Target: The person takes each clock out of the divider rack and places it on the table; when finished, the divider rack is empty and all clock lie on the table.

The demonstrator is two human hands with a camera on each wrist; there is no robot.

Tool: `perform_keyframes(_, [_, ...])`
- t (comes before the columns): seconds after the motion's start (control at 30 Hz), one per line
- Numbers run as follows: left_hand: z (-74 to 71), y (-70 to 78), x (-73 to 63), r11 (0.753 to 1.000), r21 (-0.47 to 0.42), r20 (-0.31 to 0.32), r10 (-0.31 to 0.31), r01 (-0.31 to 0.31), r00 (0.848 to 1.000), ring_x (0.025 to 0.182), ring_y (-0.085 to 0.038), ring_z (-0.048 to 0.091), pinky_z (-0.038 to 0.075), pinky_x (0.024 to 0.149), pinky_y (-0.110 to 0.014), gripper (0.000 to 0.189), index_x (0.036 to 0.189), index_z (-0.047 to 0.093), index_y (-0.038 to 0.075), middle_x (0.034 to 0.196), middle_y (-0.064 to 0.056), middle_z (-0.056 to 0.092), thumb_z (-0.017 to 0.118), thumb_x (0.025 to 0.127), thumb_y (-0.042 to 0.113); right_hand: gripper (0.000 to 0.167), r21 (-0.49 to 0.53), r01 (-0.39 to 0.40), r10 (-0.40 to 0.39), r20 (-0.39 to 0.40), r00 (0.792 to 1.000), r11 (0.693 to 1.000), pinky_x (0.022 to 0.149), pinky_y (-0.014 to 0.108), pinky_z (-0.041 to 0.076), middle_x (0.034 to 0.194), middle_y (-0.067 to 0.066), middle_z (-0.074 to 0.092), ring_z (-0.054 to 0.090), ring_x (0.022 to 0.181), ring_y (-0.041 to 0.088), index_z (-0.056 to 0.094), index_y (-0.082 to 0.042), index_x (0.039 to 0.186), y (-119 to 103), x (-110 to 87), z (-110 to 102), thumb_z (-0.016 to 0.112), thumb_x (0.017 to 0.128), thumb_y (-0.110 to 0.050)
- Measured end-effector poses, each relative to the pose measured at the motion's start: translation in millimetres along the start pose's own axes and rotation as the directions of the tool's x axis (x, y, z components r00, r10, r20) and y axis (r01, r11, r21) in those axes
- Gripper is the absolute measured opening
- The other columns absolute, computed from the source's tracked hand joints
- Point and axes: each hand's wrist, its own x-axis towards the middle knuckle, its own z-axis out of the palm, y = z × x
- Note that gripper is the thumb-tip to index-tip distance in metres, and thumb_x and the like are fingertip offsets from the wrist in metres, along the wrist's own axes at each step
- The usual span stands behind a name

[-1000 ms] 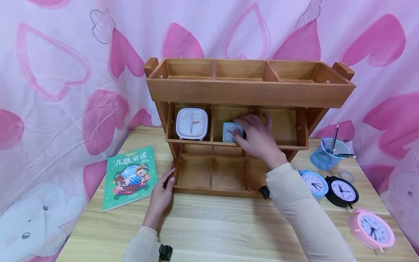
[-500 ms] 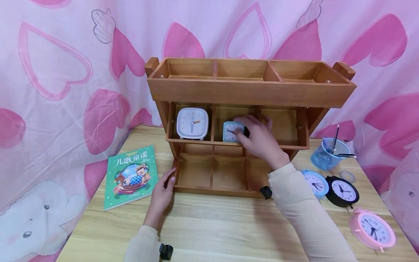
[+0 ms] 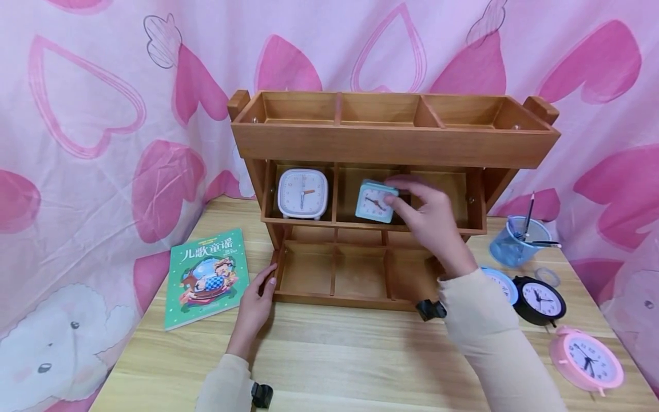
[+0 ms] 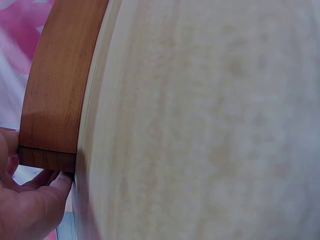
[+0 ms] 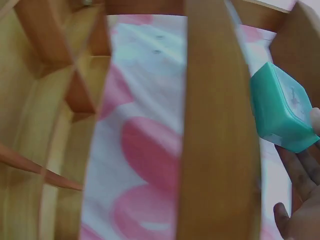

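In the head view my right hand (image 3: 429, 214) pinches a small square teal alarm clock (image 3: 377, 201) between thumb and fingers. The clock is tilted, in front of the middle compartment of the wooden shelf's (image 3: 396, 146) second tier. From the right wrist view, the teal clock's (image 5: 280, 107) side and part of its face show, close to a wooden board. My left hand (image 3: 255, 303) grips the lower left corner of the shelf; the left wrist view has its thumb and fingers around that wooden corner (image 4: 47, 159). A white square alarm clock (image 3: 302, 194) stands upright in the left compartment.
On the right of the table (image 3: 340, 355) are a blue round clock (image 3: 501, 283), a black one (image 3: 539, 300), a pink one (image 3: 587, 360) and a blue mesh pen holder (image 3: 517, 246). A green book (image 3: 207, 278) lies left of the shelf.
The teal clock has gone from standing in the middle compartment to being raised and tilted, shifted slightly right. My right hand has moved right and back with it. My left hand stays put.
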Motion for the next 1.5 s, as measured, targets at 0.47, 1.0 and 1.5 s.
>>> perform_keyframes(0.47, [-2.8, 0.8, -2.1, 1.000, 0.005, 0.015, -0.029, 0.028, 0.999, 0.148, -0.033, 0.027, 0.027, 0.118, -0.056, 0.040, 0.147, 0.046, 0.030, 0.159, -0.006, 0.034, 0.041, 0.108, 0.028, 0.031, -0.158, -0.266, 0.243, -0.151, 0.958, 0.951, 0.079, 0.001, 0.046, 0.114, -0.017, 0.063, 0.056, 0.093, -0.001, 0.071, -0.007, 0.121, 36.2, -119.6, -96.0, 0.072, 0.090, -0.007])
perform_keyframes(1.0, [-1.3, 0.9, -1.1, 0.999, 0.016, -0.006, 0.044, -0.044, 0.999, 0.147, -0.033, 0.030, 0.026, 0.119, -0.054, 0.040, 0.147, 0.048, 0.024, 0.157, -0.009, 0.038, 0.042, 0.107, 0.026, 0.024, -0.445, -0.459, 0.540, 0.068, 0.839, 0.769, 0.057, 0.013, 0.039, 0.092, 0.020, 0.071, 0.047, 0.070, -0.004, 0.068, 0.005, 0.114, 135.0, -247.3, -136.7, 0.062, 0.096, -0.010])
perform_keyframes(1.5, [1.0, 0.7, -1.3, 1.000, 0.026, 0.016, -0.012, 0.012, 1.000, 0.149, -0.033, 0.025, 0.026, 0.118, -0.056, 0.041, 0.149, 0.044, 0.028, 0.160, -0.007, 0.033, 0.038, 0.108, 0.029, 0.036, -0.550, -0.482, 0.623, 0.092, 0.776, 0.682, 0.066, 0.051, 0.051, 0.102, 0.035, 0.066, 0.059, 0.077, 0.031, 0.064, 0.003, 0.124, 143.5, -249.0, -139.7, 0.058, 0.100, -0.022])
